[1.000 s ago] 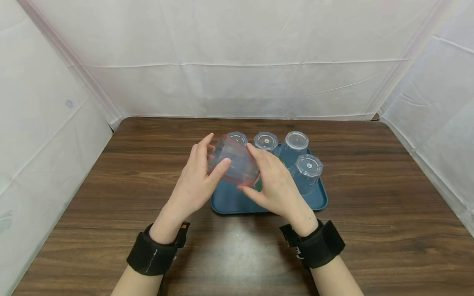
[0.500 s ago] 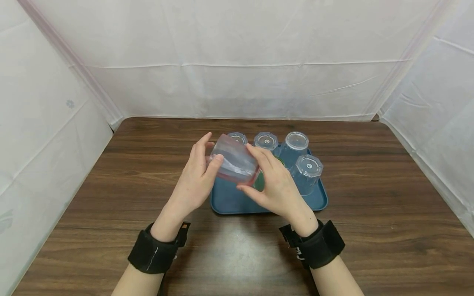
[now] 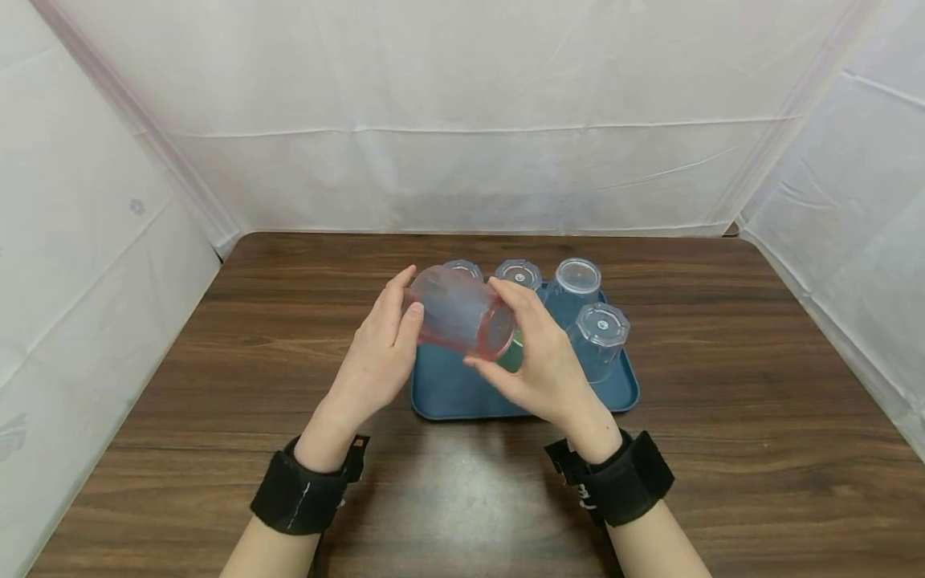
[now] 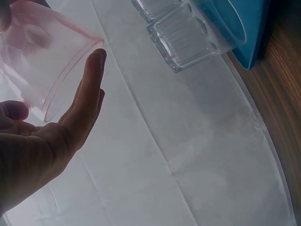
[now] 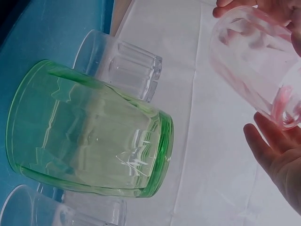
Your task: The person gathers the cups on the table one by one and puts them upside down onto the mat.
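A see-through pink cup lies on its side in the air between both hands, over the tray. Its open end points left and its base right. My left hand holds the rim, thumb on the near side; in the left wrist view its fingertips reach the lip. At the base end, my right hand pinches the cup between thumb and fingers. Behind that hand, a green cup stands upside down on the blue tray, mostly hidden in the head view.
Several clear cups stand upside down on the tray: one at the right front, others along its back, such as the round-based cup. The tray rests on a dark wooden table with white sheeting around it.
The pink cup has turned in the hands, so its base now shows more toward the head camera. My left thumb has shifted back toward the rim. Tray and other cups stay put.
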Demonstrator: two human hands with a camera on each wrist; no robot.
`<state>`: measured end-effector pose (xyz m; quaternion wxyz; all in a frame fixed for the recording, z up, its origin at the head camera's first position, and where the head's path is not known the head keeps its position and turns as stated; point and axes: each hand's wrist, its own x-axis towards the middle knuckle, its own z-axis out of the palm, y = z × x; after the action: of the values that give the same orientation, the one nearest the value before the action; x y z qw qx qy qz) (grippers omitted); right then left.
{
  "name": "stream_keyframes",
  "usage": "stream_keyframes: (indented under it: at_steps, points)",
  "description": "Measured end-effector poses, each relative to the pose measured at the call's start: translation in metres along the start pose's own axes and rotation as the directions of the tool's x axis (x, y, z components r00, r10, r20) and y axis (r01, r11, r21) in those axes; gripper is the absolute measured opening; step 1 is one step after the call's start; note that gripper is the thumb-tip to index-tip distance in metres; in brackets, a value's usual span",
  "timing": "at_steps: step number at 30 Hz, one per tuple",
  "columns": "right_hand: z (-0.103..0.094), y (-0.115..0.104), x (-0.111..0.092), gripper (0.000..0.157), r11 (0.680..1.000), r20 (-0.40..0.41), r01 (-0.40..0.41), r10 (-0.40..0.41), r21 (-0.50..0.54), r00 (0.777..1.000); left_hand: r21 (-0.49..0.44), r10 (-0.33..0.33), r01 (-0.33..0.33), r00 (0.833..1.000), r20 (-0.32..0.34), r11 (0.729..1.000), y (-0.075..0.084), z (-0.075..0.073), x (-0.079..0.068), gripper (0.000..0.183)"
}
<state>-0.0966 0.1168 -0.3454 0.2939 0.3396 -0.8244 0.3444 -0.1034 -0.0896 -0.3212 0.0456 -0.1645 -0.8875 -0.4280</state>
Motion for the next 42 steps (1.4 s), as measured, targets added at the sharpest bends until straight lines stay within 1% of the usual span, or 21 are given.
stream_keyframes:
  at_steps: [4, 8, 13, 18, 22, 26, 29, 32, 35, 38, 40, 42]
  points:
    - [0.001, -0.001, 0.0, 0.083, 1.0, 0.0, 0.005, -0.005, 0.011, 1.0, 0.04, -0.002, 0.002, 1.0, 0.005, 0.999, -0.002, 0.002, 0.001, 0.051]
    - [0.002, -0.001, -0.001, 0.082, 1.0, 0.006, 0.004, -0.004, 0.014, 1.0, 0.061, -0.007, 0.007, 1.0, 0.003, 0.998, -0.003, 0.004, 0.003, 0.051]
    - [0.003, 0.0, -0.001, 0.082, 1.0, 0.002, 0.012, -0.012, 0.009, 1.0, 0.095, 0.006, -0.006, 1.0, -0.003, 0.995, -0.005, 0.005, 0.005, 0.05]
    - [0.004, 0.0, 0.0, 0.083, 1.0, -0.005, 0.019, -0.019, -0.005, 1.0, 0.1, 0.005, -0.006, 1.0, 0.013, 0.995, -0.007, 0.006, 0.006, 0.049]
    - [0.005, 0.001, 0.0, 0.082, 1.0, -0.007, 0.022, -0.022, -0.015, 1.0, 0.107, -0.013, 0.01, 1.0, 0.027, 0.994, -0.009, 0.007, 0.008, 0.05]
    - [0.007, 0.003, -0.002, 0.082, 0.999, -0.004, 0.02, -0.02, -0.029, 1.0, 0.132, -0.037, 0.034, 0.999, 0.023, 0.991, -0.013, 0.008, 0.01, 0.05]
    - [0.01, 0.005, -0.003, 0.083, 0.999, 0.008, 0.011, -0.011, -0.041, 1.0, 0.173, -0.064, 0.061, 0.998, 0.009, 0.983, -0.019, 0.009, 0.013, 0.049]
    - [0.012, 0.007, -0.004, 0.082, 0.999, 0.023, 0.001, 0.0, -0.048, 1.0, 0.23, -0.109, 0.105, 0.994, 0.007, 0.968, -0.027, 0.012, 0.017, 0.047]
    - [0.015, 0.008, -0.006, 0.08, 0.998, 0.04, -0.007, 0.009, -0.056, 0.999, 0.285, -0.168, 0.152, 0.985, 0.033, 0.946, -0.036, 0.016, 0.019, 0.047]
    - [0.018, 0.008, -0.007, 0.079, 0.997, 0.061, -0.013, 0.018, -0.071, 0.998, 0.337, -0.222, 0.181, 0.971, 0.087, 0.924, -0.042, 0.019, 0.02, 0.048]
    - [0.021, 0.009, -0.008, 0.078, 0.996, 0.082, -0.015, 0.022, -0.083, 0.996, 0.38, -0.263, 0.196, 0.956, 0.132, 0.904, -0.044, 0.02, 0.02, 0.048]
    - [0.024, 0.009, -0.009, 0.076, 0.996, 0.104, -0.021, 0.03, -0.087, 0.994, 0.424, -0.309, 0.21, 0.934, 0.181, 0.881, -0.046, 0.022, 0.02, 0.047]
